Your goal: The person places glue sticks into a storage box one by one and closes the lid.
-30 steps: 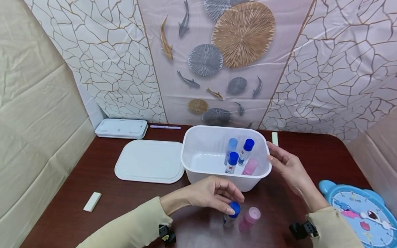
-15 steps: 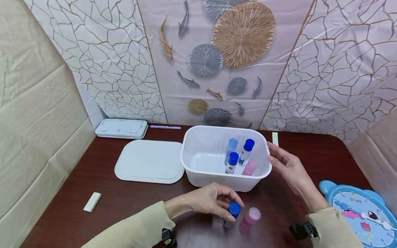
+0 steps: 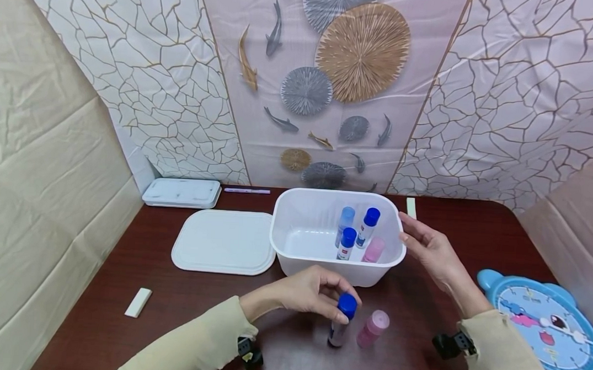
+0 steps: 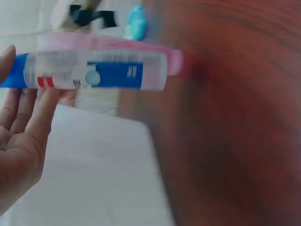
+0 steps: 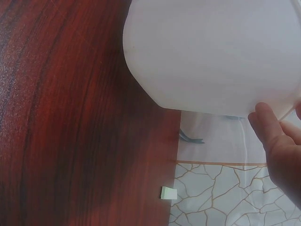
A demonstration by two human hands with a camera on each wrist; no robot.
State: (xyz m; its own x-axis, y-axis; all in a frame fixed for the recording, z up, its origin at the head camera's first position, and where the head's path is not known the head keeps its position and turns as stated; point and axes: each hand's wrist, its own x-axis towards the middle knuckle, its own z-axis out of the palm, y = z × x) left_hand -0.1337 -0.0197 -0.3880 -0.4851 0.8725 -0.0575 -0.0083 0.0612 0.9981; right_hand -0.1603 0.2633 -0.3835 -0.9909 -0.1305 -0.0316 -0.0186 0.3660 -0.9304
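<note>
My left hand pinches a glue stick by its blue cap; its clear tube with a blue label shows in the left wrist view. The tube is nearly upright, close over the table. Just right of it stands a pink glue stick. Behind them is a white plastic bin, which holds a light-blue-capped glue stick, two dark-blue-capped ones and a pink one. My right hand holds the bin's right rim, fingers along the outer wall and thumb at the edge.
A white lid lies left of the bin. Behind it are a pale case and a purple pen. White blocks lie at left and back right. A blue toy clock lies at right.
My left hand has closed on the blue cap and raised the glue stick slightly, shifting it a little left, away from the pink one. My right hand stays on the bin's rim.
</note>
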